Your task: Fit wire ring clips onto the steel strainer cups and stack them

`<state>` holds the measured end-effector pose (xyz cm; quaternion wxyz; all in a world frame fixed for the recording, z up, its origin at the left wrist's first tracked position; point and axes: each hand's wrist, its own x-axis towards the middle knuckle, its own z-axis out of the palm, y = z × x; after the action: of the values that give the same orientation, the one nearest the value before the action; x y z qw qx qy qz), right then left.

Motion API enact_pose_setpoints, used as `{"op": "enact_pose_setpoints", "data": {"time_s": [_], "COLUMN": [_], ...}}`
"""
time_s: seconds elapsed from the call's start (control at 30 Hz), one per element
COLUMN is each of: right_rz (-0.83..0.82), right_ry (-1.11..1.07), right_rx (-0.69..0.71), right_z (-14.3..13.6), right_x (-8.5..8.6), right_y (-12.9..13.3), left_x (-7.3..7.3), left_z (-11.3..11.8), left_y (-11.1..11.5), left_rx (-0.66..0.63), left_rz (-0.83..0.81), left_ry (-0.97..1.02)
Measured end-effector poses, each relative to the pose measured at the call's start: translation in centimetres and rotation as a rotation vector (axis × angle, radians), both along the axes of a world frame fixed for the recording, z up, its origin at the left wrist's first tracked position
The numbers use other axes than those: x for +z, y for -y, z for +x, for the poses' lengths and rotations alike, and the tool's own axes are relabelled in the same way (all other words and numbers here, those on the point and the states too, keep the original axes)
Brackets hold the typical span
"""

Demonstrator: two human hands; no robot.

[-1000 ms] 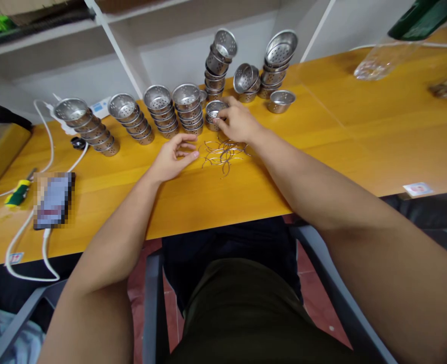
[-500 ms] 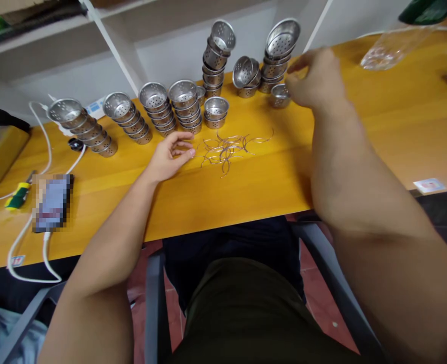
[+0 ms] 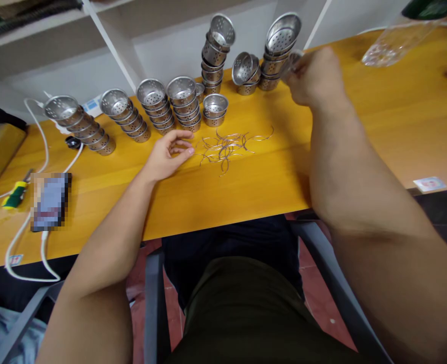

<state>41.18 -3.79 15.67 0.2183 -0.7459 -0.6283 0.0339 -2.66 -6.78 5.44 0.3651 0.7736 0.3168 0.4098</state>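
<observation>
My right hand (image 3: 316, 76) holds a small perforated metal cup (image 3: 293, 63), blurred by motion, raised beside the right-hand stack of cups (image 3: 274, 65). Its fingers are closed on the cup's side. My left hand (image 3: 172, 154) rests on the table with fingers loosely curled and apart, holding nothing. Just right of its fingertips lies a loose tangle of thin curved wires (image 3: 227, 146). Behind the wires stands a short pair of nested cups (image 3: 215, 108). A tall leaning stack (image 3: 213, 71) and a small tilted group (image 3: 245, 73) are farther back.
More cup stacks line the wooden table (image 3: 223, 202) to the left. A phone (image 3: 51, 202) with a white cable, a yellow-green object (image 3: 15, 195) and a yellow box (image 3: 1, 154) are at the left. A clear plastic bag (image 3: 388, 48) lies at the back right.
My right hand has taken hold of the small cup that stood in front of the right-hand stack and lifted it off the table. My left hand has stayed in place.
</observation>
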Motion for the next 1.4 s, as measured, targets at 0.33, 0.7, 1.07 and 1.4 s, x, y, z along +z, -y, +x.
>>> {"op": "enact_pose_setpoints", "data": {"time_s": [0.33,0.7,1.07,1.4], "right_rz": [0.417,0.219,0.204,0.060], "right_ry": [-0.184,-0.669,-1.003,-0.478], "right_rx": [0.763,1.134,1.055,1.133], "right_z": [-10.3,-16.7,-17.6,-11.0], "right_x": [-0.3,-5.8,-4.8,-3.2], "right_y": [4.8,5.2,5.1,3.0], "left_x": [0.7,-0.8,0.5,-0.7], "left_z": [1.1,0.6,0.5,-0.4], "left_y": [0.8,-1.6,-1.2,-2.4], "left_rx": [-0.046,0.052,0.067,0.203], "left_rz": [-0.049,-0.022,-0.071,-0.151], "left_ry": [0.077,0.200,0.310,0.379]}}
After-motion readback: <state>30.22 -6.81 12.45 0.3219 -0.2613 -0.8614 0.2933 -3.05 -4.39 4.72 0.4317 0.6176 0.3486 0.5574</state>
